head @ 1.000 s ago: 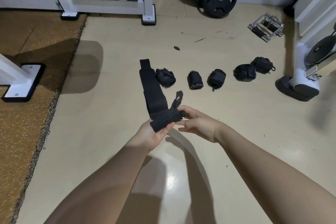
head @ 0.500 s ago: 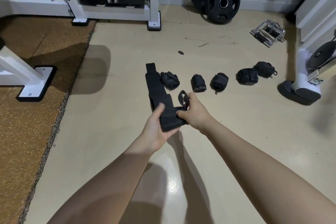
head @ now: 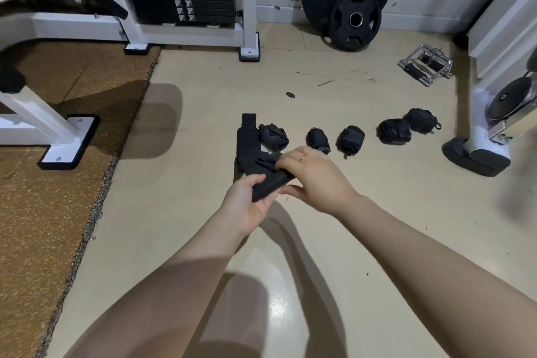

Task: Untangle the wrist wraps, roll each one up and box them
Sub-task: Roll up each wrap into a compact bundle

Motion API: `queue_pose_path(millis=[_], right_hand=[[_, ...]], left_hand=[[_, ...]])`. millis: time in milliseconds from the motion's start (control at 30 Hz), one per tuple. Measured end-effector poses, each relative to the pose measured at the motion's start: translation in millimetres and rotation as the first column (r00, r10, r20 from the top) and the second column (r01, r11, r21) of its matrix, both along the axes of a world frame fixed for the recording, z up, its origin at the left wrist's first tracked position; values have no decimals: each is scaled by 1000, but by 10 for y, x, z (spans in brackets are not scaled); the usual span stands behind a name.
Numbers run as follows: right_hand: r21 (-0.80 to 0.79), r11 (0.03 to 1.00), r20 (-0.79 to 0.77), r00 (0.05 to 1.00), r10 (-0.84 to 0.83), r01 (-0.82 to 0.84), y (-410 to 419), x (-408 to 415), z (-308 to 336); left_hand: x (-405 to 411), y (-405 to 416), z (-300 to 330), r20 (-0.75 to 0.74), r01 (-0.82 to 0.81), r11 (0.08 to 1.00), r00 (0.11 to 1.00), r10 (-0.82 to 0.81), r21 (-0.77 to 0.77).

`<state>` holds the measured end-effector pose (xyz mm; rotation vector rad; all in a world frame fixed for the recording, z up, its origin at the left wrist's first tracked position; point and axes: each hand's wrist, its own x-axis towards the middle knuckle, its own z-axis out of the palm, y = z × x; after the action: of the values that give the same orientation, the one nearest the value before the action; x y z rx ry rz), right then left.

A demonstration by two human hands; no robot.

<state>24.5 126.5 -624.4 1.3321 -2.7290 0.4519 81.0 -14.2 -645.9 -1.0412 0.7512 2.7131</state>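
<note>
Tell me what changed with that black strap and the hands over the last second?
The right hand moved from beside the wrist wrap to on top of it, fingers curling over the rolled end. That roll has grown thicker and the loose tail on the floor shorter. The left hand kept its hold underneath. The five rolled wraps on the floor stayed put.

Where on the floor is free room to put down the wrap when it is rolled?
Free: the floor between the brown mat and the unrolled wrap, and the wide stretch right of the right hand, in front of the row of rolled wraps. Crowded: the row itself, and the corner by the metal handle and the machine foot.
</note>
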Motion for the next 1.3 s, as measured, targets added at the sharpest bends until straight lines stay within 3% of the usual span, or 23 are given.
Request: queue_pose_path(millis=[67,167,333,433,633,700,800,933,1000,1067,1100,1200,1300], right_hand=[[10,1000,84,996,19,-20,-5,-26,91],[-12,1000,328,944,-19,24,2,-13,157],[-82,990,627,778,-40,117,6,22,276],[-45,989,715,696,-67,141,15,53,279],[-118,836,804,545,-236,536,-26,97,134],[-68,794,774,534,-340,604,-72,102,123],[104,808,593,616,-519,580,-80,65,111],[-84,783,682,608,-406,617,-139,80,141],[-65,839,503,744,-439,540,-224,94,141],[-86,937,138,935,-326,340,-282,124,149],[-90,973,36,977,-209,212,-279,133,135],[-18,999,28,999,30,-30,-172,138,126],[102,991,-2,996,91,-91,-153,118,162]], left_hand=[[30,-12,18,-8,29,999,1000,-29,-23],[74,-33,58,-14,49,999,999,-49,11],[135,-62,109,-34,6,991,999,-2,133],[146,-43,77,16,67,996,998,-68,55],[92,41,88,-80,94,995,992,-96,-28],[101,67,92,-82,64,997,994,-68,-46],[96,32,98,-103,61,997,993,-65,-49],[55,-16,122,-124,169,966,973,-195,-198],[24,26,73,-107,119,960,983,-150,-255],[-16,31,75,-106,47,966,991,-76,-255],[-39,15,90,-106,18,969,993,-45,-248],[-68,-40,119,-63,-37,975,998,23,-217],[-67,-55,85,-14,-52,989,999,50,-135]])
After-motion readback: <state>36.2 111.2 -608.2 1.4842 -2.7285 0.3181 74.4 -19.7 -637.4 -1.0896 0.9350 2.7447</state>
